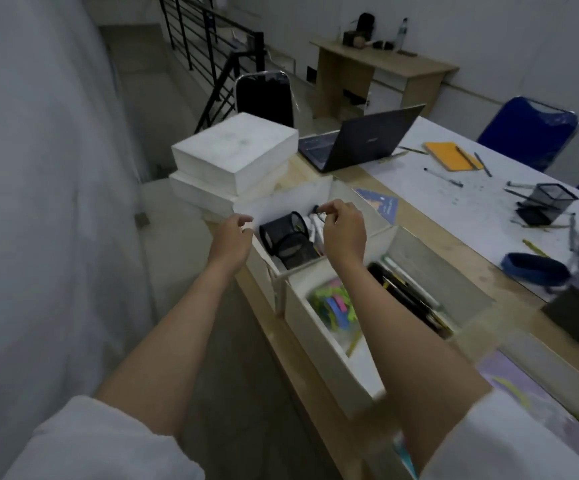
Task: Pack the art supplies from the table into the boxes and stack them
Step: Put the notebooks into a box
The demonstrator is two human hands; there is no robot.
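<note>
Head view looked down along both bare forearms to a wooden counter [430, 233] running from 6 o'clock up toward 1 o'clock. Two open white boxes sat at its near edge. The farther box [302, 199] held two black mesh pen cups [283, 237] lying on their sides, with some white and dark items beside them, too blurred to name. The right hand [343, 226] hovered over that box, its fingertips pinched together on a small white-and-dark item [317, 213] at the box's 12 o'clock side. The left hand [234, 237] was at the box's 9 o'clock wall, fingers loosely curled and apart; whether it touched the wall could not be told.

The nearer box [312, 327], just at 5 o'clock of the first, held bright green, blue and pink pieces [333, 306] on its left and dark pens or brushes [406, 296] along its right. At 11 o'clock of the farther box, two closed white boxes [236, 150] were stacked, the upper one turned slightly askew.

Farther out at 1 o'clock stood an open dark laptop [361, 140], then an orange notebook [451, 155] with a pen across it. At 3 o'clock lay scattered pens, another mesh pen cup [551, 199] and a blue pouch [536, 273]. A blue chair [530, 133] stood beyond the counter
</note>
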